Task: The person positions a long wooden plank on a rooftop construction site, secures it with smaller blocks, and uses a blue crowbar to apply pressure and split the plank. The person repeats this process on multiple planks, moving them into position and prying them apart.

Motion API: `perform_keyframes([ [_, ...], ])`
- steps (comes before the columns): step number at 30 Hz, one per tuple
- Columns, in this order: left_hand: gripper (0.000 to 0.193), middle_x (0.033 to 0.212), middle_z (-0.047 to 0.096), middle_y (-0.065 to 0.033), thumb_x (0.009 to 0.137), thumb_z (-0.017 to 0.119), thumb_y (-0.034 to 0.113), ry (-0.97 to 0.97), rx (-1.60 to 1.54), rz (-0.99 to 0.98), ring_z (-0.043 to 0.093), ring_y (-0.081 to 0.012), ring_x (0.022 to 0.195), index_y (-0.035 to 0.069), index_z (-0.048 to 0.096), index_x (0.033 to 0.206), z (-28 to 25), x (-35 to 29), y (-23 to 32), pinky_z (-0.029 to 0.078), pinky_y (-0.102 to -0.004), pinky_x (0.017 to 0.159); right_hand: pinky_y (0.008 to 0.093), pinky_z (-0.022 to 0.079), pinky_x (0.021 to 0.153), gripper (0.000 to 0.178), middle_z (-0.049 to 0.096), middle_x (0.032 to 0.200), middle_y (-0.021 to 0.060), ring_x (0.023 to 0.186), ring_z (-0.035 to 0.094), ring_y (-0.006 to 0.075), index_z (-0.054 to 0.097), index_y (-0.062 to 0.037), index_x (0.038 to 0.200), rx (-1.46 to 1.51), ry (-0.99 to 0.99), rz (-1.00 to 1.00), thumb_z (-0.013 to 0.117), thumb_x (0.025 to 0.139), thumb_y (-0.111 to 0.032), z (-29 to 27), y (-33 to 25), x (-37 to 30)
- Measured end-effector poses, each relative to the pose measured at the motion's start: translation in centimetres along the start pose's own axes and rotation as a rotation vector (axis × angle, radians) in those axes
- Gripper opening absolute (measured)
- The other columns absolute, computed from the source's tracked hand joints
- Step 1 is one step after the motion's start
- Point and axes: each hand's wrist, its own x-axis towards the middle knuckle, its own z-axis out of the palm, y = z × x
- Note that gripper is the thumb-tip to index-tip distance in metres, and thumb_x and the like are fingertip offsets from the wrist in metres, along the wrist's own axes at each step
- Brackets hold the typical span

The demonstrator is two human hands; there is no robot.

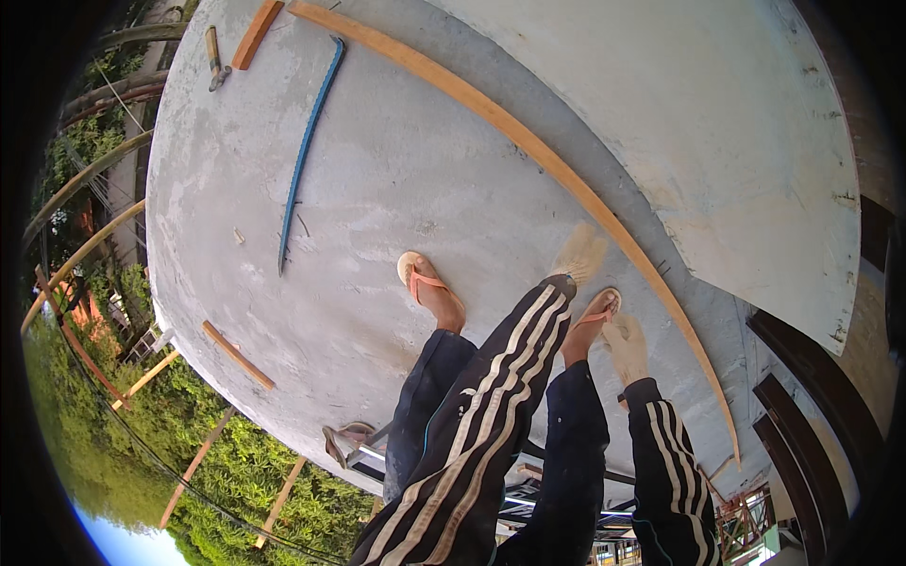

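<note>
My left hand [580,255], pale and smeared by motion, is low over the grey concrete floor [359,179], just left of a long wooden strip [557,165]. Its fingers cannot be made out. Beside my right sandalled foot [595,314] is my right hand [626,347], its fingers curled in; whatever they may hold is hidden. The strip, bowed in this view, runs from the top middle to the lower right. Black sleeves with white stripes cover both arms.
A large pale panel [736,141] lies beyond the strip. Farther left are a long blue bar with a hooked end [310,151], a hammer [216,61] and short wood pieces [255,36]. The slab's left edge drops toward greenery and poles. Dark beams [821,387] stand at right.
</note>
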Motion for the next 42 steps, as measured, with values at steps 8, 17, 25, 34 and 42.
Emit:
perform_keyframes([
  [8,0.056,0.12,0.068,-0.0248,0.089,0.062,0.042,0.081,0.188,-0.32,0.063,-0.0404,0.118,0.002,0.06,0.129,-34.2,-7.7,-8.8,0.048,-0.0456,0.1,0.0434,0.053,0.091,0.051,0.072,0.105,0.0211,0.099,0.07,0.0359,0.066,-0.0014,0.117,-0.782,0.125,0.034,0.075,0.082,-0.036,4.9,-3.9,-12.1],
  [17,0.053,0.117,0.069,-0.0258,0.087,0.065,0.036,0.685,0.254,-0.443,0.066,-0.0419,0.111,0.001,0.06,0.127,-68.8,-14.1,-18.2,0.051,-0.0471,0.097,0.0363,0.054,0.089,0.046,0.072,0.109,0.0168,0.1,0.07,0.0256,0.063,0.0022,0.124,-0.429,0.011,-0.128,0.072,0.089,-0.026,20.8,-24.4,-14.1],
  [25,0.066,0.136,0.056,-0.0266,0.085,0.069,0.033,0.639,0.33,-0.372,0.055,-0.0419,0.126,0.002,0.049,0.139,-76.8,-1.4,-14.2,0.046,-0.0477,0.105,0.0448,0.046,0.105,0.069,0.058,0.134,0.0246,0.126,0.057,0.0379,0.048,-0.0013,0.142,-0.964,-0.051,-0.421,0.075,0.085,-0.028,37.9,-40.6,4.4],
  [34,0.077,0.14,0.057,-0.0212,0.081,0.075,0.039,0.786,0.776,0.111,0.053,-0.0378,0.131,-0.001,0.048,0.141,-87.6,27.9,-9.6,0.041,-0.0458,0.112,0.0444,0.043,0.108,0.073,0.056,0.134,0.0224,0.127,0.053,0.0405,0.045,-0.007,0.146,-1.312,-0.055,-0.518,0.075,0.081,-0.022,44.1,-49.8,24.3],
  [42,0.074,0.116,0.07,-0.0215,0.073,0.079,0.047,0.457,0.903,-0.236,0.07,-0.0363,0.106,-0.002,0.06,0.125,-90.1,33.5,-6.8,0.056,-0.0456,0.088,0.0454,0.048,0.098,0.06,0.065,0.12,0.0287,0.115,0.062,0.0438,0.047,-0.0026,0.14,-1.081,-0.085,-0.358,0.067,0.085,-0.017,42.3,-50.8,20.5],
])
